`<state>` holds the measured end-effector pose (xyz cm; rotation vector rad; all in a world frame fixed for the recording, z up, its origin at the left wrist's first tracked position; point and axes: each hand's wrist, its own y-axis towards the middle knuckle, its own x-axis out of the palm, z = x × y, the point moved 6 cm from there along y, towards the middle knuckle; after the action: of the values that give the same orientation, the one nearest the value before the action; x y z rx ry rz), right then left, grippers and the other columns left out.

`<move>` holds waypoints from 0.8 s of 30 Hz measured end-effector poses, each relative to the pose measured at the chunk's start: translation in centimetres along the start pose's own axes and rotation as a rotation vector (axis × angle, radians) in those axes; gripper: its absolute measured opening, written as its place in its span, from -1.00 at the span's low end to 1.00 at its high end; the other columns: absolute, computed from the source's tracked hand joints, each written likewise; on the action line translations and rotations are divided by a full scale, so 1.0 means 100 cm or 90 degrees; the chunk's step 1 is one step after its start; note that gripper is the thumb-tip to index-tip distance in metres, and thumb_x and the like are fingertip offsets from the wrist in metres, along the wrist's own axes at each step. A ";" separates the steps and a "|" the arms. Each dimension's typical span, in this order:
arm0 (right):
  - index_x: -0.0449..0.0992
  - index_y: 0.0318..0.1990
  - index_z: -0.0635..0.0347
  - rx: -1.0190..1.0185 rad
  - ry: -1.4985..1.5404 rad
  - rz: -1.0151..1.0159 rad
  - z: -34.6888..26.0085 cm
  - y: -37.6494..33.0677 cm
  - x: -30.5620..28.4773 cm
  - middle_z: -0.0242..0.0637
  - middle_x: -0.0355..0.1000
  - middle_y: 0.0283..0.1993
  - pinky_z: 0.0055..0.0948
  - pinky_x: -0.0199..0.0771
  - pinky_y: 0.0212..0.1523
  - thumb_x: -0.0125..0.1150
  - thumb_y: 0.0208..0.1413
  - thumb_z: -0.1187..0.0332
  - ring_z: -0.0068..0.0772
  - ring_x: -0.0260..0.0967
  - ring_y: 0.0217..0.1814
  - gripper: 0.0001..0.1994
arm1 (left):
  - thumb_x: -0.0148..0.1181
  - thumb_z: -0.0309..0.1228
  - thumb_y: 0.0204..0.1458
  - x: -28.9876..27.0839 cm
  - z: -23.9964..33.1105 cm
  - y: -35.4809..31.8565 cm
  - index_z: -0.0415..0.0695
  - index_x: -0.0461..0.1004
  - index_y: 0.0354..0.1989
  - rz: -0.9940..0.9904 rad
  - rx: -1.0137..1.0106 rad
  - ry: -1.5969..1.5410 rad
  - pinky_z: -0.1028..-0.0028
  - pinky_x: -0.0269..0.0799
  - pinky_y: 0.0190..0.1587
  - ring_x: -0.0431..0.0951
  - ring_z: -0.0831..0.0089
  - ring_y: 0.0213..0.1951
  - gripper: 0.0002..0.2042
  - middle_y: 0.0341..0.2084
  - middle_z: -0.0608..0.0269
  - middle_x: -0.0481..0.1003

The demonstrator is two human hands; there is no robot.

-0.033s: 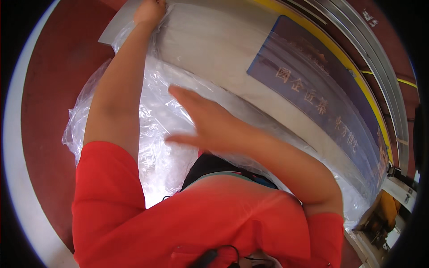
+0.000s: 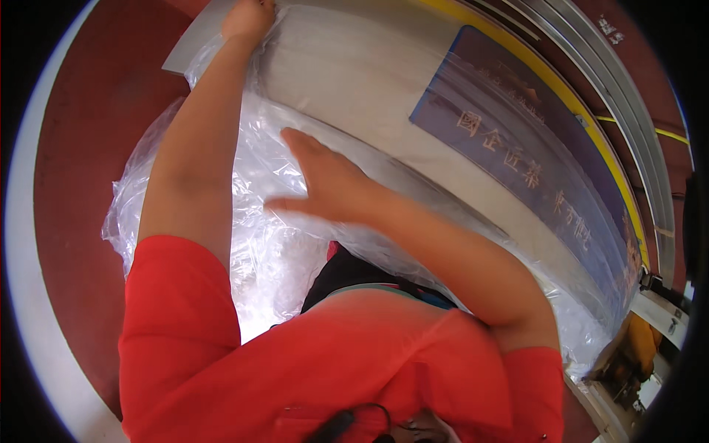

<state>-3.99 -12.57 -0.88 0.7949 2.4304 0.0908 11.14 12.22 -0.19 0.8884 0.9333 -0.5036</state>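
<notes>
At the far left end of a long pale panel (image 2: 347, 81), my left hand (image 2: 248, 21) is closed on clear plastic film (image 2: 269, 170); its fingertips are partly cut off by the top of the picture. The film bunches beneath that hand, spreads over the panel and hangs loosely down its near side. My right hand (image 2: 325, 181) hovers over the near folds of film, with thumb and fingers apart and nothing in it. It is slightly blurred, and I cannot tell whether it touches the film. A dark blue-grey sign area with lettering (image 2: 517, 140) shows through the film on the right.
A yellow strip (image 2: 550, 66) runs along the panel's far edge. Beyond it lie long metal rails (image 2: 628, 96). Reddish-brown floor (image 2: 88, 184) shows at left, beside a white curved band (image 2: 29, 295). Some equipment with a yellow-brown part (image 2: 641, 347) stands at lower right.
My right hand has shifted slightly up and to the left, away from my body, its fingers still spread. My left hand stays where it was.
</notes>
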 end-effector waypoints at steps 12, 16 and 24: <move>0.27 -0.16 0.16 0.228 0.478 0.532 0.004 -0.287 -0.273 -0.31 0.22 -0.21 -0.30 0.20 -0.16 -0.06 -0.17 0.06 -0.33 0.18 -0.17 -0.56 | -0.17 -0.15 -0.06 0.022 -0.025 0.016 -0.18 0.32 -0.26 -0.089 0.077 0.035 0.25 0.22 -0.14 0.35 0.07 -0.19 -0.65 -0.29 -0.06 0.37; 0.31 -0.24 0.18 0.591 0.193 0.371 -0.039 -0.524 -0.399 -0.44 0.23 -0.33 -0.66 0.15 -0.24 0.17 -0.26 0.32 -0.60 0.14 -0.23 -0.65 | -0.19 -0.10 -0.05 0.045 -0.049 0.040 -0.17 0.30 -0.22 -0.083 0.100 0.067 0.28 0.21 -0.15 0.32 0.08 -0.15 -0.61 -0.26 -0.05 0.35; 0.22 -0.11 0.30 -0.024 -1.320 0.523 -0.210 -0.377 -0.401 -0.15 0.28 -0.14 -0.34 0.19 -0.07 -0.06 -0.03 0.31 -0.27 0.23 -0.15 -0.66 | -0.16 -0.13 -0.02 0.067 -0.091 0.063 -0.19 0.31 -0.34 -0.103 0.166 0.049 0.26 0.26 -0.31 0.37 0.02 -0.30 -0.67 -0.41 -0.05 0.38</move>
<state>-8.66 -63.71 27.96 0.9504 0.1283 -0.2602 14.83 23.27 -5.80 1.0780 1.0295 -0.7473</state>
